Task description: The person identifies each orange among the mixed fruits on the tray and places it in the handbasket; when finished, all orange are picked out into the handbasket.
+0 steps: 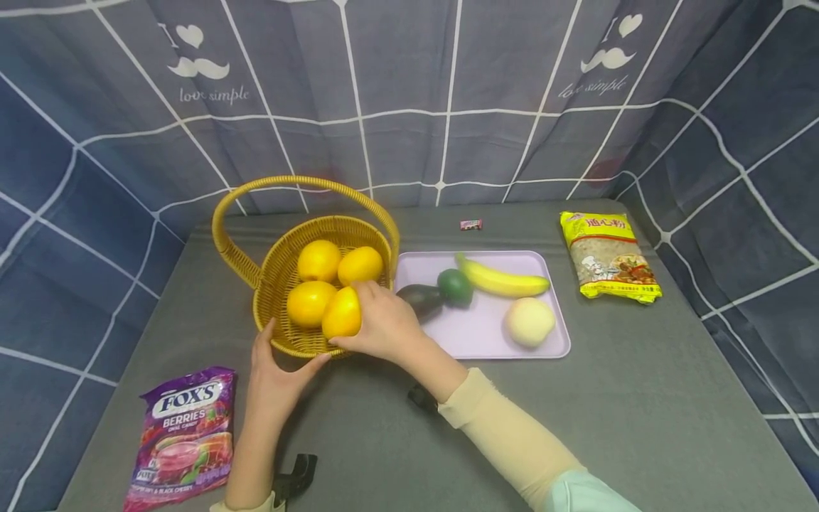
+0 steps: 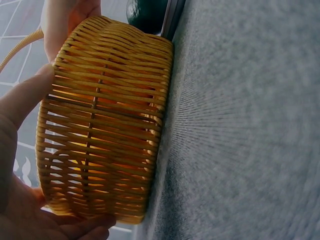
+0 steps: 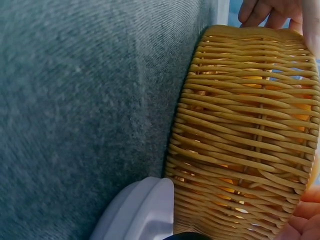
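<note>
A yellow wicker basket (image 1: 264, 299) with a tall arched handle stands on the grey table and holds several yellow-orange oval fruits (image 1: 311, 304). My left hand (image 1: 275, 377) grips its near left side, with the thumb on the rim and the fingers around the woven wall (image 2: 105, 125). Inside the near right part of the basket, my right hand (image 1: 387, 323) holds one yellow-orange fruit (image 1: 342, 313) between thumb and fingers. In the right wrist view the basket's wall (image 3: 245, 120) hides most of the fruit.
Right of the basket lies a lilac tray (image 1: 467, 341) with a banana (image 1: 505, 279), a pale peach-like fruit (image 1: 530, 322), a dark green round fruit (image 1: 456, 288) and a blackish oval one (image 1: 419, 301). Around them are a candy bag (image 1: 185, 437), a yellow food packet (image 1: 611, 256) and a small pink-wrapped sweet (image 1: 470, 225).
</note>
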### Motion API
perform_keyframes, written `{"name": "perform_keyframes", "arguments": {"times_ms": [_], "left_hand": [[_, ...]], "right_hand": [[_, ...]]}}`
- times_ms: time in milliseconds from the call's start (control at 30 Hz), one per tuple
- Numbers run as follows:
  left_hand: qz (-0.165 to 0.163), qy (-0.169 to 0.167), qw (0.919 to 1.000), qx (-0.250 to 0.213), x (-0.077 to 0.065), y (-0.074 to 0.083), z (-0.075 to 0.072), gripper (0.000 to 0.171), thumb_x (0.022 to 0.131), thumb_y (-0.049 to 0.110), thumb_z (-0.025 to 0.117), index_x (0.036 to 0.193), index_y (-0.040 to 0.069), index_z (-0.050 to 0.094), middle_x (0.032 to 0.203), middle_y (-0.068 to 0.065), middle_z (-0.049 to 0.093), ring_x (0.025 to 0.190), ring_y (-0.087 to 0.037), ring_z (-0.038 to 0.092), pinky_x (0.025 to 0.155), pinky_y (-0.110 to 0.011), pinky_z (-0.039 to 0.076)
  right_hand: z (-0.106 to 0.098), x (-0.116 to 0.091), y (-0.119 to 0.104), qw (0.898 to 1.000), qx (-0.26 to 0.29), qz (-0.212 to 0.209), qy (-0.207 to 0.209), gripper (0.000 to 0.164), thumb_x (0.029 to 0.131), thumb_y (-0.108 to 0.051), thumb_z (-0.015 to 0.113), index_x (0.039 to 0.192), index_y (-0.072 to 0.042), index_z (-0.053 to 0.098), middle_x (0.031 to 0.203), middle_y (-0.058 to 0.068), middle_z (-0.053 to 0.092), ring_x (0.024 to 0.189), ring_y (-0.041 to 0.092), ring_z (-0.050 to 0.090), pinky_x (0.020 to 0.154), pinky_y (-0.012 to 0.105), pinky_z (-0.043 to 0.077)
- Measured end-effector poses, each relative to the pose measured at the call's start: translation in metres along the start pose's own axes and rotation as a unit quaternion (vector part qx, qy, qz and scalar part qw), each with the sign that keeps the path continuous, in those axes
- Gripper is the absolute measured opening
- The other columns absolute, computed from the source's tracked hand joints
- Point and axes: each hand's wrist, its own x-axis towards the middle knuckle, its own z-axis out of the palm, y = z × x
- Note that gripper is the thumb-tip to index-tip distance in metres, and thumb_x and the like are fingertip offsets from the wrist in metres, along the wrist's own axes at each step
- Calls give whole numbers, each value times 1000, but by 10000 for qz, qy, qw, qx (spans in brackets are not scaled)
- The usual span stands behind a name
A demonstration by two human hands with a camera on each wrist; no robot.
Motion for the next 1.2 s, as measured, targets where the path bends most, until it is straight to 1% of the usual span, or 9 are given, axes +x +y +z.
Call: {"name": "perform_keyframes", "arguments": {"times_ms": [167, 433, 767, 833, 900, 1033, 1200], "left_hand": [[7, 10, 10000, -15, 1, -2, 0, 113, 74, 52, 79, 156, 15, 10, 158, -19, 11, 141, -43, 18, 107, -65, 19], [-125, -72, 9999, 7, 2, -2, -1, 112, 75, 52, 78, 156, 15, 9, 159, -18, 10, 141, -43, 17, 107, -65, 19], [-190, -87, 9998, -3, 2, -1, -2, 111, 76, 51, 77, 156, 16, 9, 159, -17, 9, 142, -42, 16, 108, -65, 18], [-159, -70, 9998, -14, 2, -1, -1, 110, 76, 50, 78, 156, 16, 9, 159, -18, 10, 142, -42, 16, 108, -65, 18], [-125, -48, 9999, -27, 2, -2, -1, 110, 76, 50, 78, 156, 16, 10, 159, -18, 10, 142, -42, 16, 108, -65, 18], [-21, 27, 10000, -39, 2, -3, -1, 110, 75, 49, 79, 155, 14, 12, 158, -19, 12, 141, -42, 17, 108, -64, 19], [41, 42, 10000, 38, 4, -3, -2, 112, 75, 52, 78, 155, 14, 11, 158, -19, 12, 141, -42, 17, 109, -63, 19]], "right_hand": [[2, 1, -1, 10000, 39, 26, -37, 85, 68, -62, 76, 130, -9, 49, 116, 5, 59, 95, 19, 59, 75, 36, 54], [2, 4, -3, 9998, -118, 40, -184, 84, 70, -63, 74, 131, -12, 50, 111, 4, 60, 95, 20, 60, 73, 37, 53], [5, 5, -2, 9999, -5, 92, -127, 86, 70, -62, 74, 134, -12, 48, 116, 4, 59, 97, 21, 59, 74, 37, 53], [5, 4, -2, 9999, 56, 104, -119, 85, 71, -62, 74, 134, -12, 48, 120, 5, 58, 100, 21, 59, 76, 38, 53], [4, 3, -1, 9997, 195, 120, -79, 84, 71, -61, 74, 135, -12, 48, 125, 4, 57, 106, 21, 58, 81, 39, 53], [-6, 1, 1, 9981, 593, 99, 125, 80, 74, -58, 73, 136, -13, 49, 134, 4, 53, 116, 22, 55, 93, 40, 49], [-31, -11, 4, 9940, 963, 2, 520, 78, 77, -54, 73, 139, -14, 47, 139, 4, 50, 122, 22, 51, 100, 40, 44]]}}
